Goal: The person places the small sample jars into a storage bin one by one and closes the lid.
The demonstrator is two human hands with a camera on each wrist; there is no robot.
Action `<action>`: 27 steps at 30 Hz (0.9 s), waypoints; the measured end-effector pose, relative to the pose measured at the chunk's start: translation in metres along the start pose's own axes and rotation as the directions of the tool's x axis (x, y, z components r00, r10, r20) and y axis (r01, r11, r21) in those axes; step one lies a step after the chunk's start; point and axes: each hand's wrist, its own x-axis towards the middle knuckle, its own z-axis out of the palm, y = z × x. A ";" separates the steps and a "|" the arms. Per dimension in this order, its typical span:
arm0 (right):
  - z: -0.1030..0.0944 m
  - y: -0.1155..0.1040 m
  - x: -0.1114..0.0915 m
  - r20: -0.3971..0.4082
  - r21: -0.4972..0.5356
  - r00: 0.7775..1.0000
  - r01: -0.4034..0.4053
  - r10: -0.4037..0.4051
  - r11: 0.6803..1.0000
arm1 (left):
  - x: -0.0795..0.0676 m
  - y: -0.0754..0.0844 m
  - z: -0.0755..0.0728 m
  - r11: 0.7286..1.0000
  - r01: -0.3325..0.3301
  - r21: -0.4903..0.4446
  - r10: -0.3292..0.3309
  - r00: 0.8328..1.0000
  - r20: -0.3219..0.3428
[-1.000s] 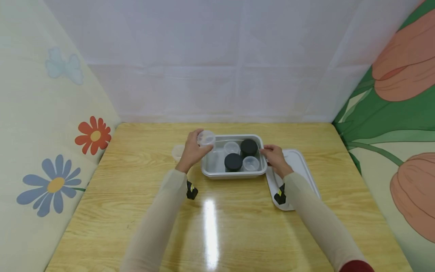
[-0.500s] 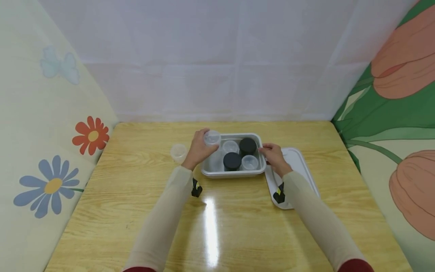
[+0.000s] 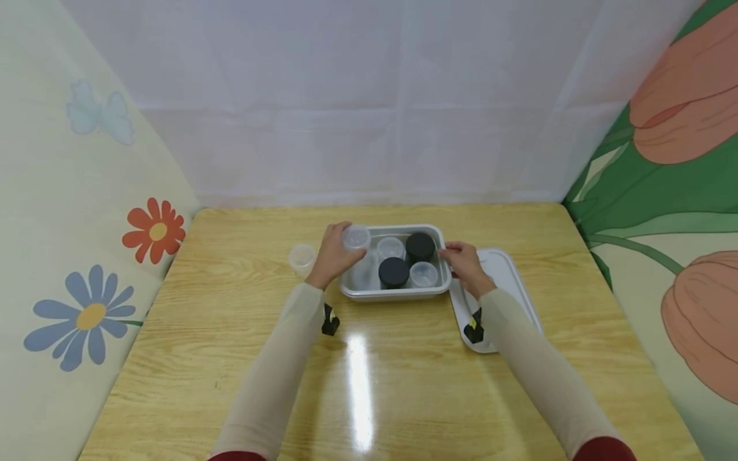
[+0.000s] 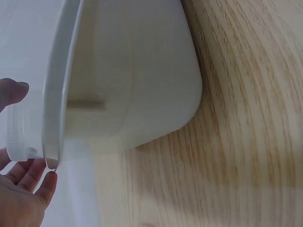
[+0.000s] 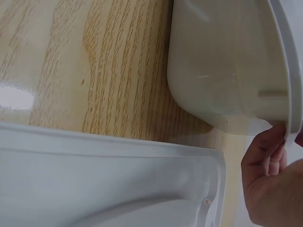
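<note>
My left hand (image 3: 336,256) holds a small clear plastic jar (image 3: 356,238) between thumb and fingers at the back left corner of a white rectangular box (image 3: 380,295). In the left wrist view the jar's ribbed lid (image 4: 16,135) shows between the fingers, close by the box rim. On the other side, my right hand (image 3: 466,266) pinches the box's right rim (image 5: 294,94). Two jars with black lids, one at the back (image 3: 420,247) and one in front (image 3: 394,273), stand inside with two clear jars, one behind (image 3: 391,248) and one at the front right (image 3: 423,274).
A white box lid (image 3: 507,275) lies on the wooden table (image 3: 277,384) to the right, partly under my right forearm. Another clear jar (image 3: 302,257) stands left of my left hand. A white sheet (image 3: 346,147) hangs behind the table, with flower-patterned panels at both sides.
My left hand carries the clear jar rightward to the box's back left corner, then shifts slightly back left. My right hand keeps its hold on the rim.
</note>
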 end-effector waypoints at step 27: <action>0.000 0.000 0.003 -0.006 -0.013 1.000 -0.013 0.013 1.000 | 0.001 -0.002 0.015 0.823 -0.156 0.547 0.085 0.985 0.153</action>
